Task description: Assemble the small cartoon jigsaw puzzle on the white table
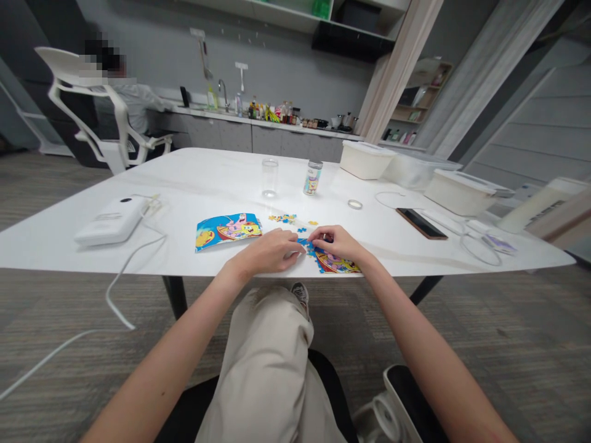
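Observation:
A partly assembled cartoon jigsaw puzzle (333, 262) lies at the near edge of the white table (207, 184). My right hand (336, 242) rests on its top edge, fingers pinched on a blue puzzle piece (308, 244). My left hand (270, 250) lies just left of it, fingers curled down onto the table beside the same blue pieces; whether it holds one is hidden. A printed reference picture (228, 229) of the same cartoon lies to the left. Several loose pieces (282, 218) sit just beyond my hands.
A clear glass (269, 178) and a small printed jar (313, 178) stand mid-table, a lid (354, 204) beside them. A phone (420, 223), white cables and lidded tubs (367, 159) are right. A white device (112, 219) with cord is left. A seated person (133, 101) is far back.

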`<state>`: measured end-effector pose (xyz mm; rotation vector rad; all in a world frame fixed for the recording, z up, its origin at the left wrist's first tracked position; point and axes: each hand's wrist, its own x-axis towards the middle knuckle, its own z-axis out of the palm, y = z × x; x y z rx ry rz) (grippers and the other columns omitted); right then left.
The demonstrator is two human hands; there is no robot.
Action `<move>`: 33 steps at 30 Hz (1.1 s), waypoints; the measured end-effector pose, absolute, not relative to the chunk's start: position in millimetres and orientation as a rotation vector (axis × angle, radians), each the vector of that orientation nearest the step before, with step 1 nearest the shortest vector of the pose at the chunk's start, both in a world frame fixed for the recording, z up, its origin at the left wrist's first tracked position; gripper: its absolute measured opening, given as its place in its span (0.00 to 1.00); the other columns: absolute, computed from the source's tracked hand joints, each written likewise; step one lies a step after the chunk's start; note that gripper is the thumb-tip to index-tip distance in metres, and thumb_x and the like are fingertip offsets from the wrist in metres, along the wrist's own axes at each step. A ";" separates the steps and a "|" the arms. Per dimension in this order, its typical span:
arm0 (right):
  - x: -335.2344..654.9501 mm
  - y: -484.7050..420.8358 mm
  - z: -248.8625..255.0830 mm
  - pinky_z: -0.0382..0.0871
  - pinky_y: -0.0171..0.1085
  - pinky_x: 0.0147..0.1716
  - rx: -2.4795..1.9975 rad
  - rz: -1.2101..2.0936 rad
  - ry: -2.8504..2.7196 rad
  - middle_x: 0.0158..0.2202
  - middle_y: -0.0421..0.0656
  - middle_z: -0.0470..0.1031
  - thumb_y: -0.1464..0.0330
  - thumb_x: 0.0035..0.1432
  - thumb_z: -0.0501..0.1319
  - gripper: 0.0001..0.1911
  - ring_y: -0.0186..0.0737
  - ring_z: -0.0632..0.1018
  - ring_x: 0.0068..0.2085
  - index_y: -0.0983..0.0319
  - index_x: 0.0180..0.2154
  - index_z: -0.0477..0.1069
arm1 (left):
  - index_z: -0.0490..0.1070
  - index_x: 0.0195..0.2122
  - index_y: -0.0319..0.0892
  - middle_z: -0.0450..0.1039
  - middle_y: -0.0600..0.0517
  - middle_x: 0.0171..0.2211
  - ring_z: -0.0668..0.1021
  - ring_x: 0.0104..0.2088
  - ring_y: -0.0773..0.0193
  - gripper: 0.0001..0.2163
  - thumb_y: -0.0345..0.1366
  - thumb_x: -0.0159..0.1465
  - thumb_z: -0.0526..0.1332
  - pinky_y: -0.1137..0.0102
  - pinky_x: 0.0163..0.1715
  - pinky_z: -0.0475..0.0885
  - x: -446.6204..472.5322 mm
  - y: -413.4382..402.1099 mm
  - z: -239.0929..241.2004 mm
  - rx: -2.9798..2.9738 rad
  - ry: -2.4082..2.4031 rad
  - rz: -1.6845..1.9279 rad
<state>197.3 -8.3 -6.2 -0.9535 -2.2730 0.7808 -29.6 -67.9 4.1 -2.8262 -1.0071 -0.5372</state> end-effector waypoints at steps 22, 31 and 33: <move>187.1 13.1 19.0 0.64 0.34 0.29 -0.892 1.112 -2.224 0.26 0.42 0.76 0.62 0.48 0.67 0.12 0.34 0.72 0.28 0.65 0.31 0.76 | 0.74 0.38 0.39 0.79 0.47 0.35 0.79 0.40 0.58 0.07 0.30 0.64 0.56 0.63 0.42 0.70 -29.1 -55.0 -4.5 -2.613 -1.213 -0.707; 181.0 12.6 6.1 0.70 0.36 0.36 -0.772 1.356 -2.068 0.31 0.42 0.78 0.61 0.46 0.70 0.16 0.35 0.76 0.33 0.64 0.35 0.74 | 0.73 0.39 0.39 0.79 0.47 0.38 0.79 0.42 0.59 0.08 0.33 0.69 0.55 0.65 0.42 0.69 -28.8 -49.9 -5.3 -2.644 -1.172 -0.667; 181.5 10.5 5.5 0.70 0.36 0.36 -0.780 1.378 -2.071 0.30 0.42 0.78 0.62 0.46 0.70 0.16 0.35 0.76 0.32 0.64 0.35 0.75 | 0.73 0.39 0.38 0.79 0.47 0.38 0.79 0.42 0.59 0.08 0.33 0.69 0.55 0.65 0.42 0.69 -28.6 -49.9 -5.2 -2.644 -1.180 -0.671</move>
